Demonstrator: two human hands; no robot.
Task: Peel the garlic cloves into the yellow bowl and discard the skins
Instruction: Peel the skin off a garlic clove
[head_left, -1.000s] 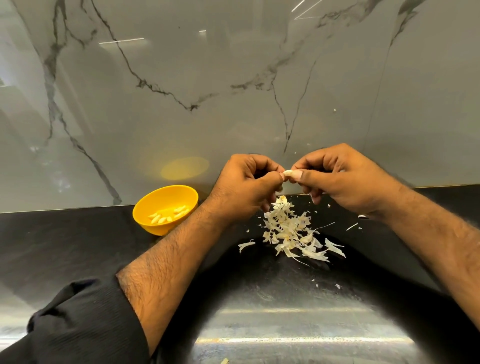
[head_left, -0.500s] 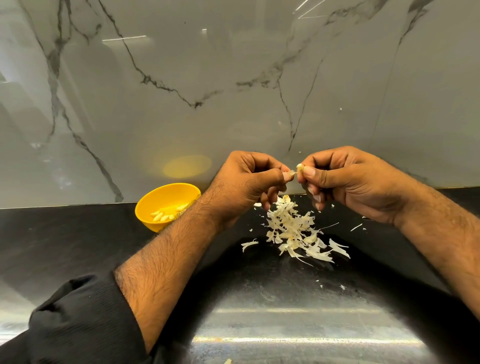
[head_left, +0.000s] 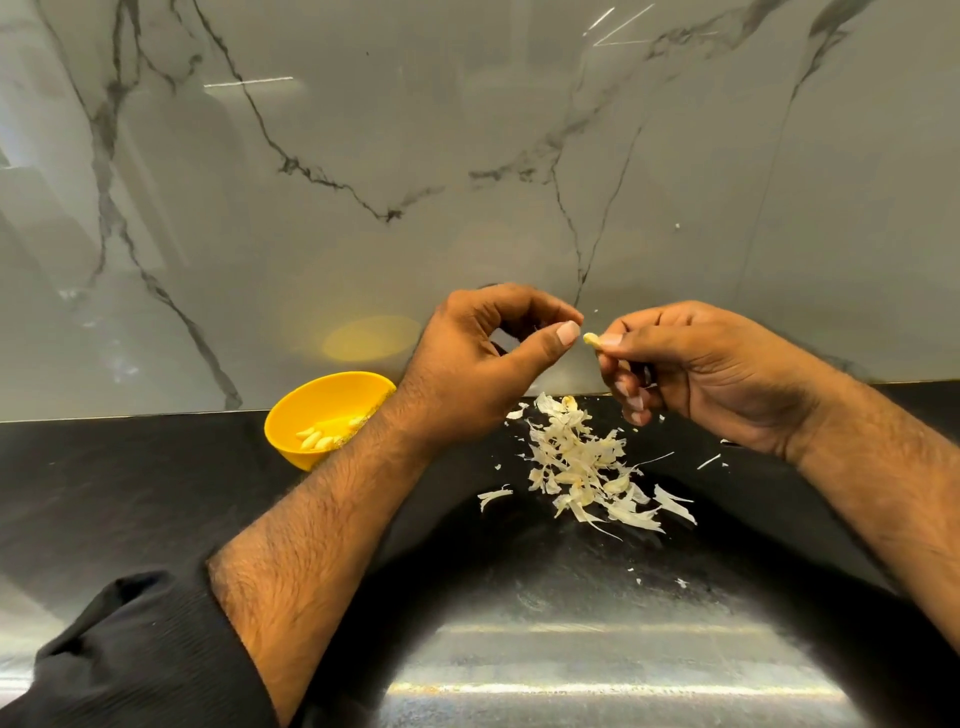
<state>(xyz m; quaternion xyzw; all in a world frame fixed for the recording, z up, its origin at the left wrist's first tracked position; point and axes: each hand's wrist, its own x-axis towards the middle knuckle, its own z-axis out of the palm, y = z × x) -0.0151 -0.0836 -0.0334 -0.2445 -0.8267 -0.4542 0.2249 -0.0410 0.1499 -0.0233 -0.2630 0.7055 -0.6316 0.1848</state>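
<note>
My right hand (head_left: 711, 374) pinches a small pale garlic clove (head_left: 590, 339) between thumb and forefinger, above the black counter. Just left of the clove, my left hand (head_left: 478, 364) has its fingers curled and its thumb tip close to the forefinger; I see nothing held in it. A pile of papery garlic skins (head_left: 576, 462) lies on the counter below both hands. The yellow bowl (head_left: 291, 415) stands to the left against the wall, partly behind my left forearm, with several peeled cloves (head_left: 317, 440) inside.
The glossy black counter (head_left: 130, 493) meets a grey marble wall (head_left: 467, 156) just behind the hands. Stray skin flakes (head_left: 709, 461) lie right of the pile. A dark sleeve (head_left: 130, 649) covers my left upper forearm.
Both hands pinched the clove together a second ago. Now they have pulled apart, and the clove stays in my right hand while my left hand has drawn a little to the left.
</note>
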